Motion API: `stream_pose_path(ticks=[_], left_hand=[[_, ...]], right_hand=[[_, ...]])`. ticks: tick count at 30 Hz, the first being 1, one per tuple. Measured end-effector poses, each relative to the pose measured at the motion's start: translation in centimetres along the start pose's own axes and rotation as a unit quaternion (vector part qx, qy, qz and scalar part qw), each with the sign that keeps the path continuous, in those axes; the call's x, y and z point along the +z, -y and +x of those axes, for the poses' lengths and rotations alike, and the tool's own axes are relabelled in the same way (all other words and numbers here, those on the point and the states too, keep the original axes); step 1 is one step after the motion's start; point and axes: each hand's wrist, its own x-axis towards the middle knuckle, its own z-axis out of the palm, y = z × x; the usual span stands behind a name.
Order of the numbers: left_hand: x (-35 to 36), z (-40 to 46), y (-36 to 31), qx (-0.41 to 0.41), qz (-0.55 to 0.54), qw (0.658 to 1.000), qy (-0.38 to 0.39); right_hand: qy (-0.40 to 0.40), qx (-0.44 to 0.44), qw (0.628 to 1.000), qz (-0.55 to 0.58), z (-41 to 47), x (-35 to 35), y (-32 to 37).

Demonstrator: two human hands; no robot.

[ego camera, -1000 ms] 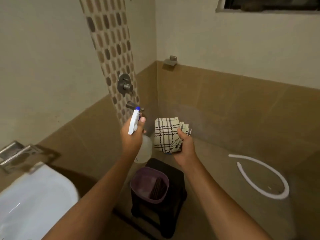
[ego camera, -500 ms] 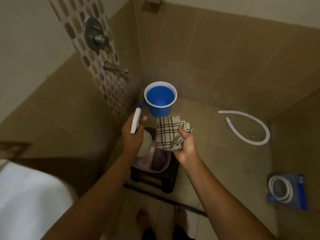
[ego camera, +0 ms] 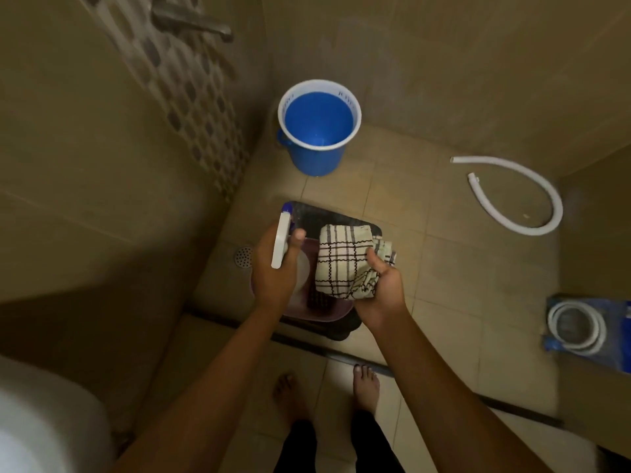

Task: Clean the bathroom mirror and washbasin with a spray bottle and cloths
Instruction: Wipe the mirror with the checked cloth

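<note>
Left hand (ego camera: 276, 268) grips white plastic spray bottle with blue nozzle (ego camera: 282, 238). Right hand (ego camera: 384, 288) clutches cream checked cloth (ego camera: 343, 259), at bottle's 3 o'clock, above maroon plastic basin (ego camera: 327, 310) on black stool (ego camera: 341, 221).

We're looking down into a home bathroom, a tiled shower corner: beige floor tiles (ego camera: 392, 186) are meeting brown wall tiles, a metal tap spout (ego camera: 191, 20) is jutting from a patterned mosaic strip (ego camera: 191, 97), a round floor drain (ego camera: 243, 257) is showing, a blue plastic bucket (ego camera: 316, 155) is standing in the corner, and a white ceramic washbasin (ego camera: 41, 428) is edging in at lower left.
</note>
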Motion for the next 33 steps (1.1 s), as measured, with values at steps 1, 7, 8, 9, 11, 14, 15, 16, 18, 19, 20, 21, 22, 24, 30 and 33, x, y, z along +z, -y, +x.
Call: stream_pose_path(ticks=[1, 7, 8, 9, 11, 14, 15, 16, 18, 19, 20, 21, 22, 24, 30, 33], left_hand=[[0.4, 0.2, 1.0, -0.002, 0.002, 1.000, 0.001], [2.0, 0.4, 5.2, 0.016, 0.012, 1.000, -0.007], [2.0, 0.4, 5.8, 0.014, 0.014, 1.000, -0.008], [2.0, 0.3, 6.3, 0.009, 0.015, 1.000, -0.009], [2.0, 0.1, 7.3, 0.000, 0.015, 1.000, -0.008], [2.0, 0.1, 8.4, -0.007, 0.030, 1.000, -0.005], [2.0, 0.2, 8.6, -0.006, 0.037, 0.999, -0.003], [2.1, 0.2, 8.7, -0.004, 0.042, 0.999, -0.002], [2.1, 0.1, 8.8, -0.006, 0.048, 0.999, -0.001], [2.0, 0.0, 8.8, -0.010, 0.052, 0.999, -0.004], [1.8, -0.1, 8.9, -0.016, 0.055, 0.998, -0.005], [1.6, -0.3, 9.2, -0.022, 0.059, 0.998, -0.001], [1.3, -0.4, 9.6, -0.027, 0.069, 0.997, 0.009], [0.7, -0.5, 10.0, -0.045, 0.095, 0.994, 0.035], [-1.1, -1.4, 10.0, -0.051, 0.175, 0.982, 0.054], [-1.5, -2.0, 9.4, -0.032, 0.211, 0.976, 0.037]], right_hand=[[-0.004, 0.000, 1.000, -0.003, 0.7, -0.3, -0.3], [-0.031, 0.013, 0.999, -0.029, 3.5, -2.2, -1.6], [-0.031, 0.014, 0.999, -0.027, 3.8, -2.5, -1.8], [-0.029, 0.015, 0.999, -0.024, 4.0, -2.7, -2.0], [-0.025, 0.015, 0.999, -0.015, 4.4, -3.0, -2.2], [-0.020, 0.015, 1.000, -0.009, 4.9, -3.3, -2.5], [-0.020, 0.015, 1.000, -0.007, 5.0, -3.4, -2.5], [-0.021, 0.015, 1.000, -0.007, 5.1, -3.5, -2.5], [-0.021, 0.013, 1.000, -0.007, 5.2, -3.5, -2.5], [-0.022, 0.012, 1.000, -0.009, 5.2, -3.5, -2.4], [-0.022, 0.012, 1.000, -0.011, 5.1, -3.5, -2.4], [-0.021, 0.012, 1.000, -0.012, 5.1, -3.4, -2.3], [-0.020, 0.014, 1.000, -0.011, 5.0, -3.4, -2.3], [-0.017, 0.014, 1.000, -0.008, 4.9, -3.2, -2.2], [-0.017, 0.017, 1.000, -0.016, 4.3, -2.8, -2.1], [-0.016, 0.014, 1.000, -0.022, 4.1, -2.8, -2.1]])
